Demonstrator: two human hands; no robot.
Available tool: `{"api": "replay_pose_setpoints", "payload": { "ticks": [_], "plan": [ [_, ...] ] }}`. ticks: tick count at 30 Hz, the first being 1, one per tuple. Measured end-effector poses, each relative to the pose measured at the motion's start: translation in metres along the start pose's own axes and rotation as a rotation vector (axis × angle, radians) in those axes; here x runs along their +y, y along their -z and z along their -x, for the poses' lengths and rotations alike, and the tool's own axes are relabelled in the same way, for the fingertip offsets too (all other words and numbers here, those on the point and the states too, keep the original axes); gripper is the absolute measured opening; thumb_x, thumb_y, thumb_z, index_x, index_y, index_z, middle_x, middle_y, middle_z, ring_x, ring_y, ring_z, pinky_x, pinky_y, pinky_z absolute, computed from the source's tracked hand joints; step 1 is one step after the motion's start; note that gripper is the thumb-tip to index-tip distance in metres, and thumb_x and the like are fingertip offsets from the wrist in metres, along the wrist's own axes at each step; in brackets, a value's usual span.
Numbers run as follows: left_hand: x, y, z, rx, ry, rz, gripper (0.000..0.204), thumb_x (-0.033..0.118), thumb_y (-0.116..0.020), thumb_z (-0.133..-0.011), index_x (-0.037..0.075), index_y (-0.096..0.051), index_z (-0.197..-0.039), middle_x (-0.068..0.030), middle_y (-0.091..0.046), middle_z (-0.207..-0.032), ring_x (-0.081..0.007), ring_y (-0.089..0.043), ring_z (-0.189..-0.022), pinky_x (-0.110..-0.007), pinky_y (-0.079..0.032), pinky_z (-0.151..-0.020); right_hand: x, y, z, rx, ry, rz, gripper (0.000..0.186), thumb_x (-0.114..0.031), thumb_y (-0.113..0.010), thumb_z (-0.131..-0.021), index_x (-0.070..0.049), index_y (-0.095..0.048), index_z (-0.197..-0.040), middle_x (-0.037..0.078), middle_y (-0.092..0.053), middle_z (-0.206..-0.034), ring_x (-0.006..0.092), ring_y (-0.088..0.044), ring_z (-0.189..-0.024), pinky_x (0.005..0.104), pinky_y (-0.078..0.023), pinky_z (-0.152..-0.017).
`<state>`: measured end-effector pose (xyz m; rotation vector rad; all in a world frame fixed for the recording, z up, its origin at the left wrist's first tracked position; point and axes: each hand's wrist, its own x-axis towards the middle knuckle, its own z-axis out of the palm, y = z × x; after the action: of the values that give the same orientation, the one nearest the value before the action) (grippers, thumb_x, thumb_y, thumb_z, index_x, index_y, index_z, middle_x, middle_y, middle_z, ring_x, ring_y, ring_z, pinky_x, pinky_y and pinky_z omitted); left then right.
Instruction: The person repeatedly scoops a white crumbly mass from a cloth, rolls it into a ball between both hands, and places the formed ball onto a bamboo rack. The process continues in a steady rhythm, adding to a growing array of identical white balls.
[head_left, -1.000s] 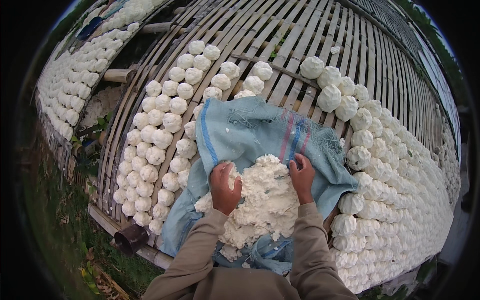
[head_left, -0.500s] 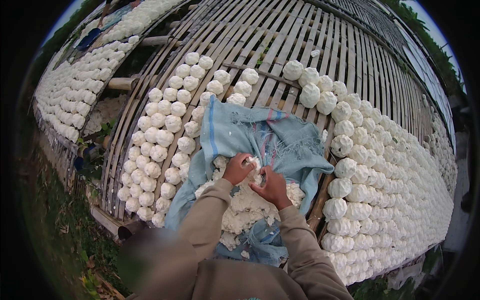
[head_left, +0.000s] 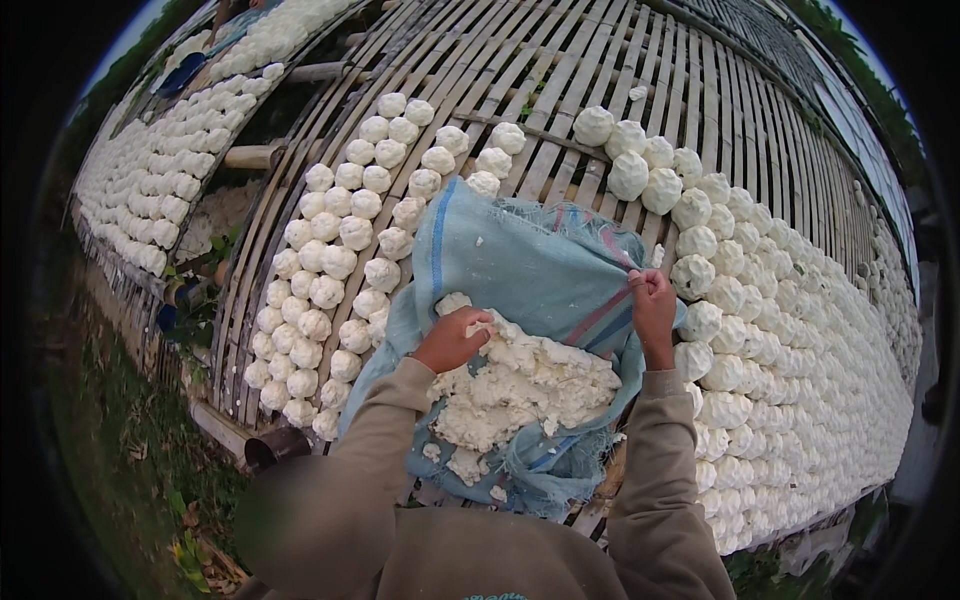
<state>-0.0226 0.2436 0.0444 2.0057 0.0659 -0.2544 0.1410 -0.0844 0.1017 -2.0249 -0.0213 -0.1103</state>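
Observation:
A blue woven sack (head_left: pixel 520 250) lies spread on bamboo slats with a heap of damp, crumbly white dough (head_left: pixel 530 385) on it. My left hand (head_left: pixel 452 342) is at the heap's left side, fingers curled round a bit of the white dough that shows at the fingertips. At the sack's right side, my right hand (head_left: pixel 653 312) pinches the raised edge of the cloth, which is drawn taut with a fold running toward the fingers. Rounded white dough balls (head_left: pixel 355 233) sit in rows to the left of the sack.
Many more white balls (head_left: pixel 790 350) crowd the slats on the right. The bamboo rack (head_left: pixel 590 60) stretches away ahead. Another rack of balls (head_left: pixel 150 190) stands at far left, with a blue basin (head_left: pixel 180 75) and part of a person beyond. Grass (head_left: pixel 120 450) lies below the left edge.
My hands were together over the heap, working white dough; they have parted. The right has moved right and taken hold of the sack's edge, pulling the bunched cloth out flatter.

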Motion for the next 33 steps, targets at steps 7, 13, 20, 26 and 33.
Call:
{"api": "replay_pose_setpoints", "payload": {
  "ticks": [7, 13, 20, 26, 33],
  "plan": [
    [-0.041, -0.065, -0.027, 0.191, -0.148, 0.088, 0.041, 0.029, -0.064, -0.103, 0.0, -0.066, -0.132, -0.0215, -0.065, -0.135, -0.0383, -0.058, -0.131, -0.045, -0.044, -0.112, 0.014, -0.031, 0.082, -0.16, -0.103, -0.476, 0.028, -0.016, -0.073, -0.098, -0.001, -0.061, -0.118, 0.002, -0.063, -0.103, 0.0087, -0.061, -0.091, 0.0252, -0.05, -0.081],
    [-0.036, -0.096, -0.035, 0.312, -0.216, -0.137, 0.049, 0.038, -0.057, -0.106, 0.002, -0.062, -0.139, -0.0171, -0.06, -0.145, -0.0398, -0.052, -0.134, -0.049, -0.04, -0.113, 0.048, -0.077, 0.162, -0.377, 0.137, 0.186, 0.121, -0.049, -0.096, -0.068, 0.002, -0.034, -0.158, 0.027, -0.039, -0.16, 0.0428, -0.036, -0.151, 0.0526, -0.03, -0.124],
    [-0.036, -0.123, -0.044, 0.343, -0.204, -0.26, 0.046, 0.042, -0.047, -0.108, 0.009, -0.066, -0.134, -0.0106, -0.065, -0.137, -0.0376, -0.051, -0.131, -0.053, -0.033, -0.114, 0.07, -0.126, 0.181, -0.206, 0.414, 0.337, 0.118, -0.044, -0.098, -0.063, 0.004, -0.038, -0.153, 0.034, -0.039, -0.155, 0.0537, -0.04, -0.142, 0.0586, -0.036, -0.118],
    [-0.015, -0.097, -0.061, 0.037, 0.013, -0.45, 0.034, 0.037, -0.052, -0.104, 0.011, -0.074, -0.108, -0.0071, -0.072, -0.111, -0.0356, -0.059, -0.106, -0.052, -0.044, -0.096, 0.074, -0.149, 0.153, -0.269, 0.302, 0.387, 0.102, -0.034, -0.097, -0.063, 0.001, -0.046, -0.144, 0.025, -0.05, -0.145, 0.0447, -0.05, -0.132, 0.0513, -0.044, -0.111],
    [-0.014, -0.078, 0.071, 0.167, -0.266, -0.194, 0.044, 0.043, -0.054, -0.105, 0.004, -0.069, -0.118, -0.0165, -0.068, -0.119, -0.0417, -0.059, -0.113, -0.051, -0.045, -0.102, 0.023, -0.081, 0.218, -0.47, 0.47, 0.246, 0.108, -0.039, -0.096, -0.063, -0.003, -0.042, -0.15, 0.026, -0.046, -0.147, 0.0462, -0.046, -0.136, 0.0539, -0.039, -0.115]
  ]
}}
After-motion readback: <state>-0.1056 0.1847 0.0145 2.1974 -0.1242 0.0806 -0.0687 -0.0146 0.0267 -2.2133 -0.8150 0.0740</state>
